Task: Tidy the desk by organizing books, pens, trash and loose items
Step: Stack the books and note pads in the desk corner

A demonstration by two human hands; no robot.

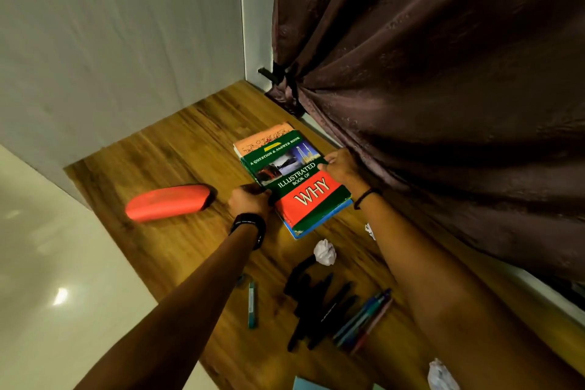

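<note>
Near the middle of the frame, the left hand (pixel 250 199) and the right hand (pixel 340 168) are each gripping a side of the green book (pixel 297 180), which is lying on top of a book pile on the wooden table (pixel 177 149). A red pencil case (pixel 167 202) is lying to the left, and pens (pixel 357 317) are lying lower down.

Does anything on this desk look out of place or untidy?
Yes. Two crumpled paper balls lie loose on the desk, and pens are scattered. The book stack between both hands is uneven.
</note>
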